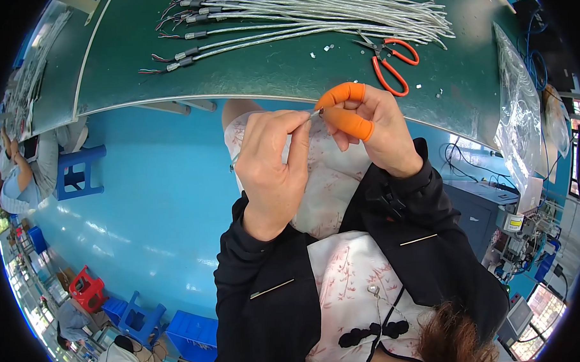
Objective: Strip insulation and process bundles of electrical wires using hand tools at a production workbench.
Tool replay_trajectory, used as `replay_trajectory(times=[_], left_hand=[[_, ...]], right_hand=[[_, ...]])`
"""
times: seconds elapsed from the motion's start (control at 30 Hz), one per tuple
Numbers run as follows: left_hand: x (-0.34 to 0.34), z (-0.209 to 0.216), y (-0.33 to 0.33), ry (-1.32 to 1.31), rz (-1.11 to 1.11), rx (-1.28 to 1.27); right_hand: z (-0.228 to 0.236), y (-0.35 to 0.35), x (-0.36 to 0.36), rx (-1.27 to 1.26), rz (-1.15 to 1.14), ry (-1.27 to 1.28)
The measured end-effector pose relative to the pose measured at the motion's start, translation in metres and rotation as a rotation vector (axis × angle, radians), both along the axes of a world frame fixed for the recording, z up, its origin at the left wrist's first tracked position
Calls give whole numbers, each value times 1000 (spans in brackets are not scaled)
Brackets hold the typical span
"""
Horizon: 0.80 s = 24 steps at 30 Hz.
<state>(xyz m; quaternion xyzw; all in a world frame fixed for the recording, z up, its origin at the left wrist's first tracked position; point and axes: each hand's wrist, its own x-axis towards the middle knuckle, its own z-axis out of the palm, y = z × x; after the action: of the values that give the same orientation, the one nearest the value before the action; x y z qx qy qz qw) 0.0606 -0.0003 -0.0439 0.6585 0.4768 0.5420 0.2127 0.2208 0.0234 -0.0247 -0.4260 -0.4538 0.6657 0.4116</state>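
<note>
In front of my lap, just off the table's near edge, my two hands meet fingertip to fingertip. My left hand (273,165) is closed in a pinch on a thin silvery cable end (315,114), most of which its fingers hide. My right hand (372,124) wears orange finger cots on the thumb and index finger. Those two fingers pinch the dark tip of the same cable end. On the table beyond lies a bundle of silver braided cables (335,16), with dark sleeves and bared thin wires at their left ends. Red-handled snips (388,57) lie nearest my right hand, handles spread.
Small white scraps (312,55) dot the green table (235,77). Clear plastic bags (516,109) hang at its right end. A grey cabinet (473,206) and equipment stand at right. Blue stools (79,172), a red stool (87,289) and other people (28,171) are at left.
</note>
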Motion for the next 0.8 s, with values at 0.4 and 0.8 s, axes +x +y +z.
replay_trajectory(times=[0.4,0.8], left_hand=[[12,-7,2,164,99,180],[9,3,-2,-557,-93,-516]], right_hand=[[-8,-3,-10,-1,-142,62],[-1,-4,-10,-8,-169,11]])
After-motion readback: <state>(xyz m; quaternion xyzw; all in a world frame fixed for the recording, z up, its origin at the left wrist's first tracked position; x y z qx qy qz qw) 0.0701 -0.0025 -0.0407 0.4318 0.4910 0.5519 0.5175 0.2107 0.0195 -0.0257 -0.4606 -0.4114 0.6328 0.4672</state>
